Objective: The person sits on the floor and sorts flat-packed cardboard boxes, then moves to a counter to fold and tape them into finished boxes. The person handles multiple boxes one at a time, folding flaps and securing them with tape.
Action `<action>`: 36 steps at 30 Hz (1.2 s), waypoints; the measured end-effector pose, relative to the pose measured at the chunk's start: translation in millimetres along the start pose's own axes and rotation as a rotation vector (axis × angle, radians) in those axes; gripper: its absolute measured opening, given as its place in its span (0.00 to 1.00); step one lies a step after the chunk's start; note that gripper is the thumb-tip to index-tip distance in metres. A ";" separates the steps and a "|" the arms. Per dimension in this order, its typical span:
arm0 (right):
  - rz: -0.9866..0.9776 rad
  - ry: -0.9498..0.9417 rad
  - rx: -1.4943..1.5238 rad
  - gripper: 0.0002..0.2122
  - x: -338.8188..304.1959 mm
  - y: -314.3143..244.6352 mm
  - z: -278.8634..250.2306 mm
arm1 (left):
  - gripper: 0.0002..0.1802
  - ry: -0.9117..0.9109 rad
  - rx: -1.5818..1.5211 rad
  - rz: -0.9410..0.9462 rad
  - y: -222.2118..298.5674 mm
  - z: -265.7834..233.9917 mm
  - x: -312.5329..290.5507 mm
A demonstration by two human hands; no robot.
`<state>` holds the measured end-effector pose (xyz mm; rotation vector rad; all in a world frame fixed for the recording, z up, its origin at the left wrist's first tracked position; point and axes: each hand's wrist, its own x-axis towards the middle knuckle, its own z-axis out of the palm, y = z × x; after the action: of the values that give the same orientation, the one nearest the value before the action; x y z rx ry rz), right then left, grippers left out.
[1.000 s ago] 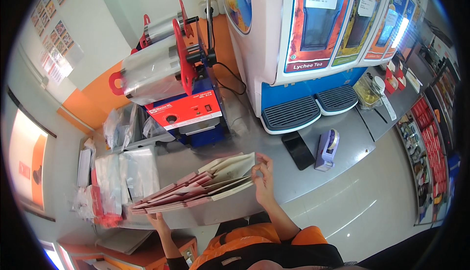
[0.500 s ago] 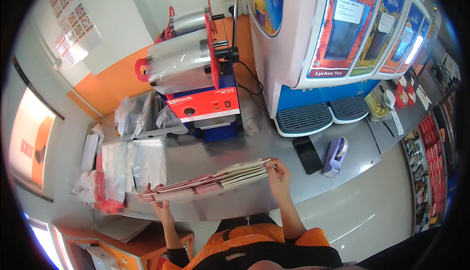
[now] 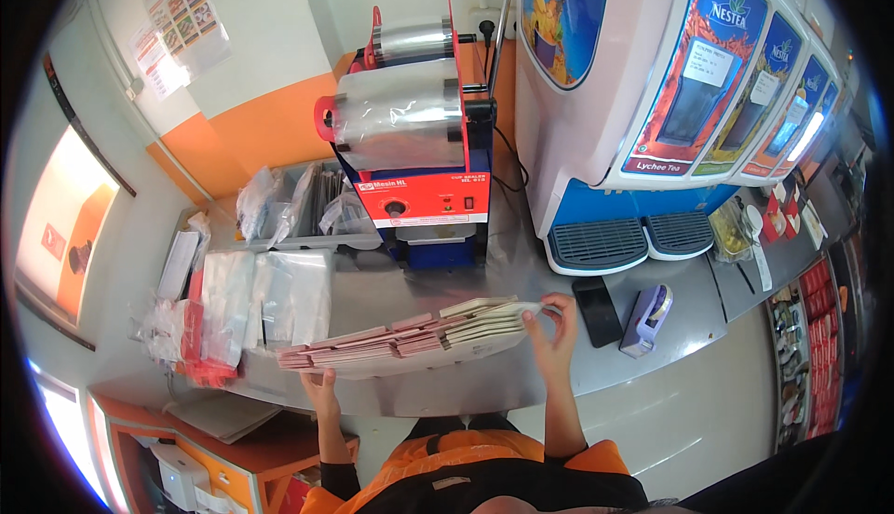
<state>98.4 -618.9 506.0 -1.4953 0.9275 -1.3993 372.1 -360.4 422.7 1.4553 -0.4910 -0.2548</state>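
- Head view: left hand and right hand are gripping opposite ends of a fanned stack of flat pink-and-cream cardboard sheets.
- Fingers are clenching the stack's edges — above the grey metal desk.

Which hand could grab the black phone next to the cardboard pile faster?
Probably the right hand. It grips the end of the stack of flat cardboard sheets right beside the black phone, while the left hand supports the stack's far end, away from it.
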 end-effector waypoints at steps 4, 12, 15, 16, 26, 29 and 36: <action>-0.269 -0.087 -0.304 0.11 -2.1 -29.0 1.8 | 0.46 -0.018 -0.100 -0.001 -16.9 -9.3 3.3; -0.421 -0.245 -0.328 0.11 -15.1 -63.8 17.8 | 0.45 -0.045 -0.163 -0.037 15.1 9.3 1.5; -0.551 -0.345 -0.385 0.11 -15.5 -85.5 27.3 | 0.44 -0.043 -0.173 -0.027 13.7 7.2 -0.7; -0.582 -0.398 -0.416 0.11 -15.4 -92.9 31.7 | 0.44 -0.055 -0.167 -0.020 8.7 4.2 0.9; -0.684 -0.563 -0.503 0.09 -8.2 -96.0 46.9 | 0.38 -0.016 -0.173 -0.026 17.1 13.1 -1.0; -0.714 -0.580 -0.529 0.06 -6.3 -101.6 47.3 | 0.41 -0.054 -0.112 -0.027 13.4 12.2 0.3; -0.723 -0.617 -0.602 0.07 -3.5 -105.8 51.4 | 0.35 -0.055 -0.184 0.001 8.5 10.4 0.0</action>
<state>145.1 -573.4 604.0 -2.7096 0.4206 -1.0025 366.2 -368.6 431.5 1.2711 -0.4994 -0.3317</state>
